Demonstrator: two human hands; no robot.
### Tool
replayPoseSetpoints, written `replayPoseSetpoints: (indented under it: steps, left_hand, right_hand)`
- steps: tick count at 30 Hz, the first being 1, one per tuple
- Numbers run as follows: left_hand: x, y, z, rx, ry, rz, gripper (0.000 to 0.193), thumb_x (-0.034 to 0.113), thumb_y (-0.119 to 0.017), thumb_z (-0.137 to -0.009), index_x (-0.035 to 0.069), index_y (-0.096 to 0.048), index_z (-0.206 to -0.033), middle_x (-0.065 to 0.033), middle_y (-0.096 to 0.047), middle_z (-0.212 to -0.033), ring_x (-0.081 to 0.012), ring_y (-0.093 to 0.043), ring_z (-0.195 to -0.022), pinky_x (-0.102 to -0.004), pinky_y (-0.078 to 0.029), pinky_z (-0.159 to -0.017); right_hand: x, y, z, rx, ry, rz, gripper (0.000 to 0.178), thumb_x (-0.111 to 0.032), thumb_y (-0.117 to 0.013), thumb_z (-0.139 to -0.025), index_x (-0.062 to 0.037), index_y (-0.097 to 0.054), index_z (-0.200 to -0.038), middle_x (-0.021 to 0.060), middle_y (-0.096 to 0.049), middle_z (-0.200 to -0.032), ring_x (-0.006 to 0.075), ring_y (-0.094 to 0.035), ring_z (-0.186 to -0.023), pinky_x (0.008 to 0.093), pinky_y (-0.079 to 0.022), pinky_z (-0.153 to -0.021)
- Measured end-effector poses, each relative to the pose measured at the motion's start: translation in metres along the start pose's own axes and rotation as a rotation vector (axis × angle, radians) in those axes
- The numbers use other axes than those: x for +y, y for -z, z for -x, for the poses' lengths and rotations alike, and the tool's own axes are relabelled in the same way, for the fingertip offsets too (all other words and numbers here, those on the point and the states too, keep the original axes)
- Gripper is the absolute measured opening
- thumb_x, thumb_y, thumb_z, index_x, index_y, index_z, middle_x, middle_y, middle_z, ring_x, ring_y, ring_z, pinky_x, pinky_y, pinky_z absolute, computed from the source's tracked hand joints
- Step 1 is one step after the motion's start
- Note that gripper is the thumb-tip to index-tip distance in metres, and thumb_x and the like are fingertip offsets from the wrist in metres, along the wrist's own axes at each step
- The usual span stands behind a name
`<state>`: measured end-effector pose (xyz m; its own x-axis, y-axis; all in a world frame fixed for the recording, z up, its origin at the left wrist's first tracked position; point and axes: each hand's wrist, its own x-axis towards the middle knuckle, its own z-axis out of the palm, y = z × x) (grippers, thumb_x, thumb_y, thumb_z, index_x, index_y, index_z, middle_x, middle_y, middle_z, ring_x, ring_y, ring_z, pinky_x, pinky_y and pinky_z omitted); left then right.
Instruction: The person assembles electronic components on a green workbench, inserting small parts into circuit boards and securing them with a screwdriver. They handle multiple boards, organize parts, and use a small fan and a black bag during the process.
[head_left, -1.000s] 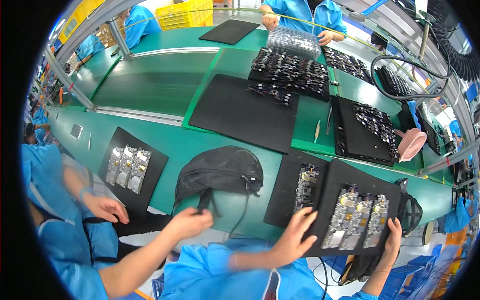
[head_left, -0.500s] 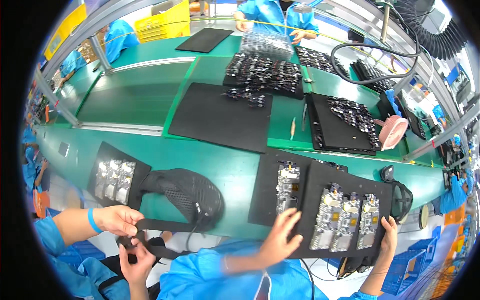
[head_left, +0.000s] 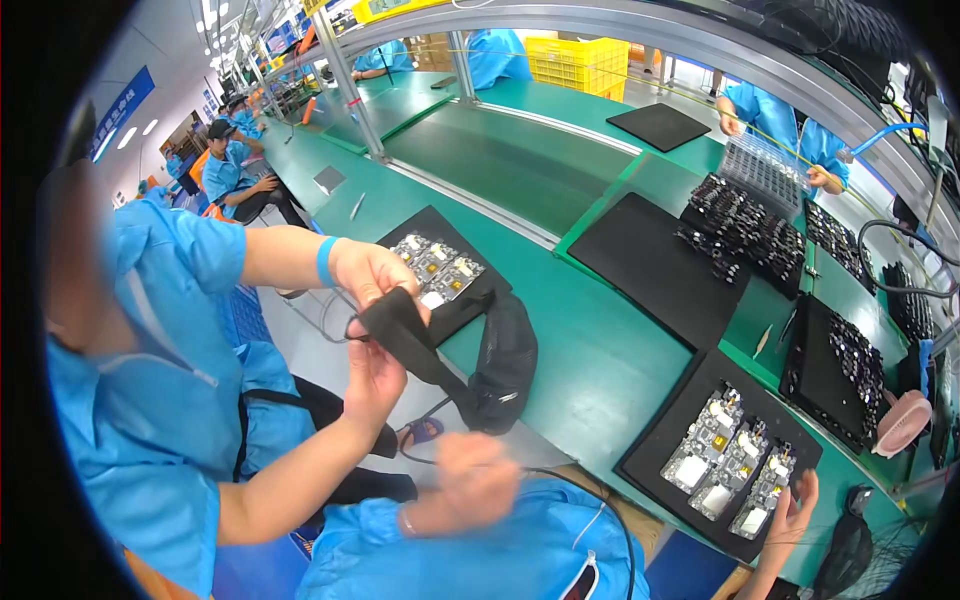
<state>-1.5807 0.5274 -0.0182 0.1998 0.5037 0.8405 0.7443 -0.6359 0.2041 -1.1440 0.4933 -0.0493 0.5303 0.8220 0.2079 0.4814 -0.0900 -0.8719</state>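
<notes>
My left hand (head_left: 478, 480) hangs over my blue smock, smeared by motion; its fingers cannot be made out. My right hand (head_left: 793, 510) is at the right edge of a black foam pad (head_left: 650, 440), thumb and fingers apart. On that pad lie three populated circuit boards (head_left: 714, 452) side by side, with white and silver parts. The pad lies at the table's near edge. To my left, a co-worker's hands (head_left: 375, 290) hold a wide black strap (head_left: 400, 335). Near it a black mesh item (head_left: 505, 355), somewhat like a cap, lies at the table's edge.
Another dark pad with circuit boards (head_left: 440, 268) lies before the co-worker. Beyond are a bare black pad (head_left: 640, 270), heaped small black parts (head_left: 745, 225), a pink fan (head_left: 903, 423) and a clear tray (head_left: 765, 175) at another person's hands. A cable (head_left: 570, 475) crosses near my smock.
The view has swung left. The pad with three boards has gone from raised and tilted to lying on the table. My left hand has left the pad's side and moved toward my body.
</notes>
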Motion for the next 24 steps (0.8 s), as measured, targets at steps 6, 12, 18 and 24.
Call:
replayPoseSetpoints:
  steps: [6,12,18,24]
  left_hand:
    - [-0.037,-0.013,0.028,0.306,0.696,-0.054,0.063,0.02,-0.075,-0.072,-0.002,-0.041,-0.12,-0.0222,-0.035,-0.129,-0.0332,-0.035,-0.118,-0.0431,-0.03,-0.097]
    - [-0.042,-0.076,-0.001,-0.021,0.489,0.145,0.025,0.011,-0.064,-0.078,0.003,-0.058,-0.101,-0.0131,-0.055,-0.098,-0.0306,-0.049,-0.096,-0.0394,-0.036,-0.086]
    - [-0.022,-0.144,-0.059,0.048,0.456,0.365,0.006,0.005,-0.056,-0.084,0.0,-0.056,-0.087,-0.0137,-0.051,-0.084,-0.0315,-0.046,-0.084,-0.0419,-0.036,-0.075]
    - [-0.013,-0.187,-0.071,-0.056,0.402,0.342,0.015,0.011,-0.062,-0.082,0.001,-0.057,-0.091,-0.011,-0.055,-0.088,-0.0294,-0.048,-0.083,-0.0396,-0.036,-0.079]
  right_hand:
    - [-0.159,-0.082,-0.001,-0.261,0.526,-0.104,0.046,-0.014,-0.058,-0.084,-0.0011,-0.045,-0.126,0.0123,-0.045,-0.131,0.0232,-0.045,-0.116,0.033,-0.038,-0.094]
    - [-0.223,-0.098,-0.004,0.014,0.306,-1.004,0.042,-0.005,-0.063,-0.075,0.0019,-0.054,-0.116,0.0143,-0.058,-0.112,0.0262,-0.053,-0.107,0.0369,-0.04,-0.094]
    - [-0.172,0.052,-0.004,0.267,0.505,-1.381,0.038,0.002,-0.06,-0.07,0.006,-0.048,-0.106,0.0134,-0.059,-0.092,0.0205,-0.059,-0.084,0.036,-0.049,-0.074]
    - [-0.21,0.08,0.0,-0.782,0.826,-1.041,0.016,-0.005,-0.052,-0.082,-0.0025,-0.05,-0.097,0.0081,-0.057,-0.083,0.018,-0.056,-0.067,0.0309,-0.05,-0.051]
